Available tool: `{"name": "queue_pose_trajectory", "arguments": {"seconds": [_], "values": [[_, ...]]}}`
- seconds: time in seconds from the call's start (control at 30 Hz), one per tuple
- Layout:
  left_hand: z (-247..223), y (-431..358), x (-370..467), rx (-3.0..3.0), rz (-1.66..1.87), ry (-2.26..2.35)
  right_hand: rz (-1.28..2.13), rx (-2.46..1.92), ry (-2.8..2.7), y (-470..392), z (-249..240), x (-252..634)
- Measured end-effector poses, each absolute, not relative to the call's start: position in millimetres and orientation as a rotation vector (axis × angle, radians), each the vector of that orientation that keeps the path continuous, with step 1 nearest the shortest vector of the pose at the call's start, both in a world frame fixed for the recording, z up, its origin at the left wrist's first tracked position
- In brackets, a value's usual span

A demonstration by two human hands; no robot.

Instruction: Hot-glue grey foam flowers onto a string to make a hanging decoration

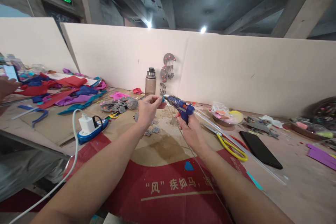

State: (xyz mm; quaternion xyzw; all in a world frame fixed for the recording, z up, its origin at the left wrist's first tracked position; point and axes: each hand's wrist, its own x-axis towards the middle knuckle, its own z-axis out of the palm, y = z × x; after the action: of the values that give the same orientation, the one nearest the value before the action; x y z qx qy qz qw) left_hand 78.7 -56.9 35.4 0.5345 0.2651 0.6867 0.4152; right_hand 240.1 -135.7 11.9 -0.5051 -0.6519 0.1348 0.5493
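Note:
My left hand (150, 109) pinches a small blue piece (163, 99) between thumb and fingertips, mostly hidden by them. My right hand (191, 131) is closed around the handle of a blue hot glue gun (179, 104). The gun's nozzle points left, right at the blue piece; I cannot tell whether they touch. From the gun a thin cord runs down beside my right forearm. Below the hands, small grey flower-like pieces (152, 131) lie on brown and red printed paper (168, 178). A blue heart-shaped cutout (188, 166) rests on the red part.
Yellow-handled scissors (231, 148), clear glue sticks (265, 168) and a black phone (261, 149) lie at right. At left are a blue power strip (93, 131) and coloured fabric scraps (70, 91). A bottle (150, 83) stands behind; another person's hand (7, 85) holds a phone far left.

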Motion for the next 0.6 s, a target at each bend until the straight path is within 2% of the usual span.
{"name": "queue_pose_trajectory", "arguments": {"seconds": [0.6], "values": [[35.4,-56.5,79.1,1.342,1.723,0.665,0.281,-1.216,-1.582,-138.0,14.4,237.5]]}}
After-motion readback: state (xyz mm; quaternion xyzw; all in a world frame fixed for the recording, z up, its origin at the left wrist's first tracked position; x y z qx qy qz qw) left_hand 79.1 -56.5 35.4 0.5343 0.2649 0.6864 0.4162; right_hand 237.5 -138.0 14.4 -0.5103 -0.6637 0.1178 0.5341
